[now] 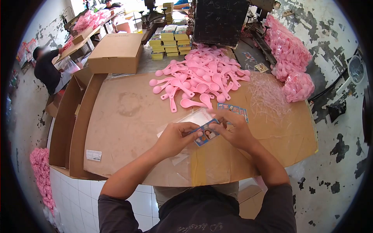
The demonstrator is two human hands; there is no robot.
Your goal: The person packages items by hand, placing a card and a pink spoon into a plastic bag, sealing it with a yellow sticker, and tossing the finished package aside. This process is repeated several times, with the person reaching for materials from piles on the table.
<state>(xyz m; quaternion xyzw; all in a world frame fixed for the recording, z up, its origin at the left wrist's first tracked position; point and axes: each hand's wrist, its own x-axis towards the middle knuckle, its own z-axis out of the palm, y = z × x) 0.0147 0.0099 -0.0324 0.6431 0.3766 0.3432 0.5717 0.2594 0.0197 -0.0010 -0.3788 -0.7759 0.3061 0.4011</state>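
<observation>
Head view: blue card (208,133) is nearside of the pink spoon pile (202,75), between both hands, long axis slanting far-right. Left hand (175,139) pinches its left end, right hand (235,131) its right; neither nearer. Clear plastic (196,116) lies just pileward.

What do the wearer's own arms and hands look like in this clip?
The left hand and right hand are ungloved, with no watch visible. The forearms are bare below short, dark sleeves; the dark shirt carries faint lettering.
</observation>
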